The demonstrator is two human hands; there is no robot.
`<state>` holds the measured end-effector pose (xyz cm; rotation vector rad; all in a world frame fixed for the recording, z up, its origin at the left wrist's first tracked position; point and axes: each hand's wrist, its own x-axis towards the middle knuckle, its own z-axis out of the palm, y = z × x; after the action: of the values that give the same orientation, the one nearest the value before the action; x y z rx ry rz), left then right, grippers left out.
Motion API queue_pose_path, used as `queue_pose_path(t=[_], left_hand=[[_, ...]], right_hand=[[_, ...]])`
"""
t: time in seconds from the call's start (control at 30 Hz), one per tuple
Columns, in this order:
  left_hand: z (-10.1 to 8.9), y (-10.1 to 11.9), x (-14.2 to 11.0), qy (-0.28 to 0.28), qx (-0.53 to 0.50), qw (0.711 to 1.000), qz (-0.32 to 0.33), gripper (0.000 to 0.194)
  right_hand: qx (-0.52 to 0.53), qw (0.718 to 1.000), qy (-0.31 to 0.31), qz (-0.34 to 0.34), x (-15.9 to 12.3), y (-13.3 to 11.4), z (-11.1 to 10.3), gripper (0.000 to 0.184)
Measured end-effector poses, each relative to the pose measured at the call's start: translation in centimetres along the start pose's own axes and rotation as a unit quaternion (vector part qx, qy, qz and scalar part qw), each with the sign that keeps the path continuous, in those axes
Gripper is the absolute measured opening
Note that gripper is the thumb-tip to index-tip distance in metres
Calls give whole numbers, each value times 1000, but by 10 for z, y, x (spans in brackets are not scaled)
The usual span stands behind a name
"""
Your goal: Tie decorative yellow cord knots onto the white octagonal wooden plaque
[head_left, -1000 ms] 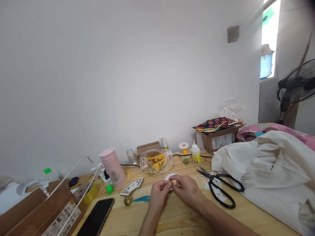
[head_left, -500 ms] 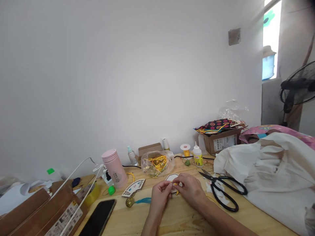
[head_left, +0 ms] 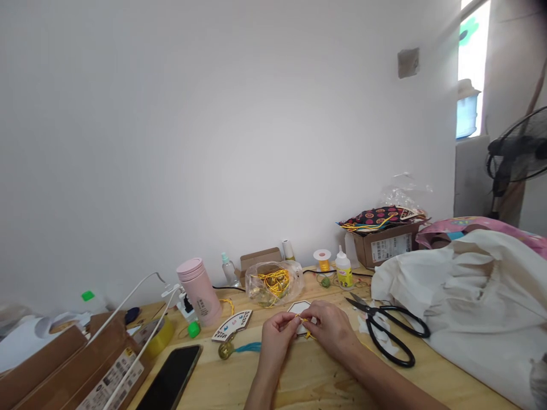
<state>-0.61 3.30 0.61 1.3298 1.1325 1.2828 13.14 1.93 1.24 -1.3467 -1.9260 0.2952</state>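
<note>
My left hand [head_left: 277, 337] and my right hand [head_left: 328, 327] meet at the middle of the table, thumbs and forefingers pinched close together on a thin yellow cord [head_left: 308, 335]. Part of the cord hangs below the right fingers; the rest is hidden by them. Just behind the fingertips lies a white hexagonal piece with a dark edge [head_left: 299, 307], partly covered by my hands. Left of my left hand are a gold bell [head_left: 225, 350] with a teal tassel [head_left: 248, 347] and a fan-shaped white piece with cut-out ends [head_left: 233, 326].
Black-handled scissors [head_left: 387, 330] lie open at right, beside white cloth [head_left: 461, 285]. A glue bottle [head_left: 343, 270], a yellow thread spool [head_left: 322, 260] and a plastic bag of yellow cords [head_left: 273, 283] stand behind. At left are a pink tumbler [head_left: 199, 291], a phone [head_left: 171, 377] and a cardboard box [head_left: 98, 364].
Both hands stay at nearly the same spot, fingers still pinched on the cord. Only slight finger and view shifts show.
</note>
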Motion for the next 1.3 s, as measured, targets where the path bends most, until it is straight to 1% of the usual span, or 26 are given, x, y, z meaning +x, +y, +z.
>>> queue_pose_path(t=[0.3,0.53,0.67,0.87,1.0,1.13,1.3], left_hand=[[-1,1,-1,-17,-1,1000,25,14],[-2,1,-3,-34,-17,998,49,24],[-2,1,-3,-40,-15,998,49,24],[-3,-1,-2,-23,2,999,41,25],[-3,-1,-2,-47,5,998,44,26],[-2,-1,-3,-57,5,997,45,27],[-2,2,-4,-67,18,996,51,26]], right_hand=[[0,1000,3,-8,0,2,-1,15],[2,1000,-2,1,-1,0,1,18],[-5,1000,-8,3,-2,2,4,21],[-7,1000,-17,-8,-2,3,5,25],[0,1000,-18,1,-2,3,5,26],[19,1000,-18,12,-2,3,3,26],[48,999,-13,0,0,3,2,23]])
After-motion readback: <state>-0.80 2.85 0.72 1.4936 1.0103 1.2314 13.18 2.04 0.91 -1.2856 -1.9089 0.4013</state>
